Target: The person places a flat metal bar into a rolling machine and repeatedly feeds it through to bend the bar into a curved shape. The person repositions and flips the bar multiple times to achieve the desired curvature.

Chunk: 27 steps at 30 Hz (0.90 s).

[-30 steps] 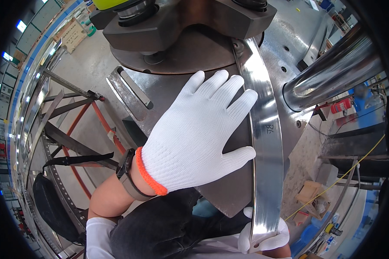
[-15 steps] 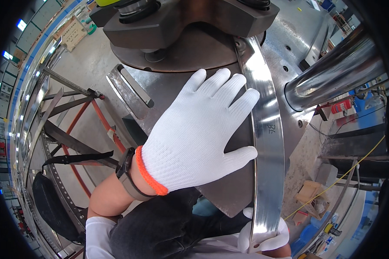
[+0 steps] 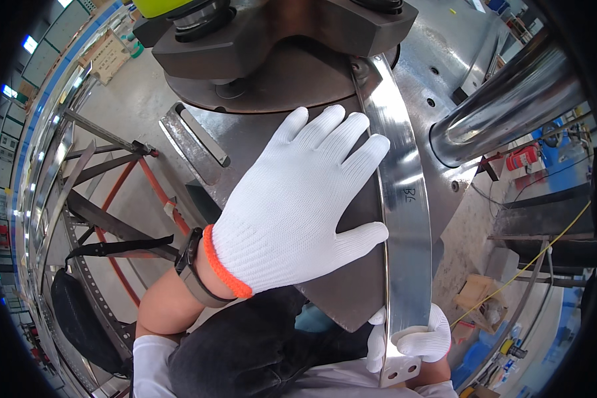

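Observation:
A long, curved, shiny metal strip (image 3: 406, 245) runs from the bending machine's dark round plate (image 3: 278, 76) down toward my body. My left hand (image 3: 298, 199), in a white knit glove with an orange cuff, lies flat with fingers spread over the dark metal table plate (image 3: 341, 292). Its fingertips and thumb are close to the strip's left edge. Lower right, my right hand (image 3: 428, 339), also gloved in white, wraps around the strip just above its near end, where holes show. Part of that hand is hidden behind the metal.
A thick polished cylinder (image 3: 511, 99) stands right of the strip. Dark machine blocks (image 3: 212, 50) overhang the far side. A metal frame with red bars (image 3: 156, 189) is at left, a black pouch (image 3: 79, 318) hanging on it. Lower right sits a cardboard box (image 3: 477, 298).
My right hand has shifted forward along the strip, uncovering more of its holed near end. My left hand stays spread in the same place. The whole view has shifted slightly.

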Tool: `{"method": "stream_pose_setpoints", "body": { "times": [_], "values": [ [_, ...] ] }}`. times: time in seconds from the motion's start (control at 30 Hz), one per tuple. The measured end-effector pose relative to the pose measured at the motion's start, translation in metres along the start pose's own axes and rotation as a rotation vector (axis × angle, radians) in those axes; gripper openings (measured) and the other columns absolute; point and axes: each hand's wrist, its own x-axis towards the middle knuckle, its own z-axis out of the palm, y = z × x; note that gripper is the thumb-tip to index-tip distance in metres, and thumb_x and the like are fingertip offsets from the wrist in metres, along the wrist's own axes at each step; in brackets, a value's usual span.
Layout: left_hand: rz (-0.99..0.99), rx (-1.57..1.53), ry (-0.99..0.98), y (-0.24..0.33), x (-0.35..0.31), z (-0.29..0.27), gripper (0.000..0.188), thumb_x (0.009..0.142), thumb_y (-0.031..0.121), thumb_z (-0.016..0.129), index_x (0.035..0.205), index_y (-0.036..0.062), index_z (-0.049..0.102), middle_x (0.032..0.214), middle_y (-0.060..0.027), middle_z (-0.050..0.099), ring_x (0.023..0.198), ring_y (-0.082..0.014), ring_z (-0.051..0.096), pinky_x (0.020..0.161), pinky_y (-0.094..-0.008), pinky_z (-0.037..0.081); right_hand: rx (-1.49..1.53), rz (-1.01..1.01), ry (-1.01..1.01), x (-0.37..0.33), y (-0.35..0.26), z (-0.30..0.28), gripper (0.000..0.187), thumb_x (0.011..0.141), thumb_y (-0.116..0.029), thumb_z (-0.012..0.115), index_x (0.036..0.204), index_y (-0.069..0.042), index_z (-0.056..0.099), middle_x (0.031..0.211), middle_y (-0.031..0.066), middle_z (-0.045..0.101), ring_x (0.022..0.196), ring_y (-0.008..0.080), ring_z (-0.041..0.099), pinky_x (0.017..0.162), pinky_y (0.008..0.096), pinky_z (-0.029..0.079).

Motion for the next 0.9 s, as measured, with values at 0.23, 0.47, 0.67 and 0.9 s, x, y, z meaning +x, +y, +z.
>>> {"method": "stream_pose_setpoints", "body": {
  "times": [0.23, 0.47, 0.67, 0.9],
  "values": [
    [0.004, -0.001, -0.009, -0.001, 0.000, 0.000, 0.090, 0.099, 0.053, 0.088, 0.172, 0.0077, 0.059, 0.170, -0.0232, 0.058, 0.164, -0.0502, 0.049, 0.142, -0.0667, 0.033, -0.066, 0.055, 0.241, -0.001, -0.003, 0.014, 0.076, 0.078, -0.009, 0.099, 0.138, 0.026, 0.070, 0.107, 0.0362, 0.081, 0.078, 0.0458, 0.081, 0.066, 0.0540, 0.066],
    [0.001, 0.015, -0.006, -0.002, 0.001, 0.000, 0.091, 0.101, 0.057, 0.086, 0.173, 0.0086, 0.059, 0.171, -0.0235, 0.058, 0.165, -0.0512, 0.049, 0.142, -0.0668, 0.032, -0.041, 0.002, -0.104, -0.001, 0.000, -0.011, 0.068, 0.108, -0.010, 0.085, 0.164, 0.018, 0.058, 0.122, 0.0391, 0.080, 0.104, 0.0459, 0.083, 0.092, 0.0527, 0.067],
    [0.000, 0.024, -0.013, -0.002, 0.000, 0.001, 0.090, 0.102, 0.057, 0.086, 0.173, 0.0086, 0.059, 0.171, -0.0236, 0.058, 0.166, -0.0516, 0.049, 0.143, -0.0669, 0.032, -0.064, 0.053, -0.128, -0.001, 0.002, -0.020, 0.072, 0.110, -0.016, 0.084, 0.167, 0.017, 0.055, 0.123, 0.0400, 0.079, 0.104, 0.0473, 0.082, 0.093, 0.0526, 0.066],
    [0.006, 0.009, -0.007, -0.002, 0.000, 0.001, 0.090, 0.101, 0.055, 0.086, 0.172, 0.0076, 0.059, 0.171, -0.0239, 0.058, 0.165, -0.0513, 0.049, 0.142, -0.0669, 0.032, 0.029, 0.047, -0.158, -0.001, 0.007, -0.027, 0.075, 0.109, -0.015, 0.085, 0.168, 0.018, 0.054, 0.124, 0.0412, 0.078, 0.106, 0.0473, 0.082, 0.092, 0.0521, 0.066]
  ]
}}
